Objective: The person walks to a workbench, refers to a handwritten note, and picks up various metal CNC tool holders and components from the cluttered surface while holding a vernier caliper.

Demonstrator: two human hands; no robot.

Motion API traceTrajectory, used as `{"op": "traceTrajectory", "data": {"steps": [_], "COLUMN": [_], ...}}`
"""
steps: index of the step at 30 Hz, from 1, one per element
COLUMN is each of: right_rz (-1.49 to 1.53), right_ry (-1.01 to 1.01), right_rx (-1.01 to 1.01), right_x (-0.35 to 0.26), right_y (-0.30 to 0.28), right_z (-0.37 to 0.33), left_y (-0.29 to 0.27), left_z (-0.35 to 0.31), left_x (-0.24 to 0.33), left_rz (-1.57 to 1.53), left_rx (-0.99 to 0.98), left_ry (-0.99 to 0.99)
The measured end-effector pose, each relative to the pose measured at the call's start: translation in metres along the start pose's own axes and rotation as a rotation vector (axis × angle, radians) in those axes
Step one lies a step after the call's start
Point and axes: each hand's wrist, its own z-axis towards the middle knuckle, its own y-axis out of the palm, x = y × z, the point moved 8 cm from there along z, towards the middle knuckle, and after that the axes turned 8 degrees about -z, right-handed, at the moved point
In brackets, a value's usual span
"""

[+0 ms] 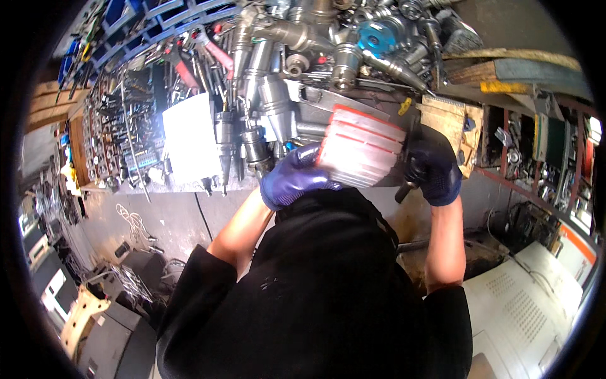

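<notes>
My left hand (295,180), in a purple glove, is closed on the left side of a whitish, ribbed, box-like block (361,146) with red edges and stripes. The block is tilted, in front of my chest at the bench's near edge. On its right side, my gloved right hand (437,174) is curled round a dark cylindrical piece (404,191), whose end sticks out below the fingers. Most of that piece is hidden, so its kind is unclear. Left of my left hand stand metal tool holders (255,146) and a white sheet of paper (190,140).
Many tool holders (346,65) crowd the back of the bench, around a blue round part (377,38). Red-handled pliers (183,71) and small bits lie at the left, below blue racks (142,28). A wooden box (440,120) sits right of the block. Shelving (536,170) stands farther right.
</notes>
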Motion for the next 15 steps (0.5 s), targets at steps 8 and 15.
{"op": "traceTrajectory", "data": {"steps": [8, 15], "right_rz": [-0.697, -1.007], "right_ry": [-0.26, -0.455], "right_rx": [0.013, -0.018], "right_x": [-0.049, -0.065], "right_y": [0.034, 0.072], "right_z": [-0.021, -0.043], "left_y": [-0.013, 0.007], "left_z": [0.015, 0.021], "left_x": [0.016, 0.043], "left_rz": [0.324, 0.325], "left_rx": [0.056, 0.068], "left_ry": [0.149, 0.227]}}
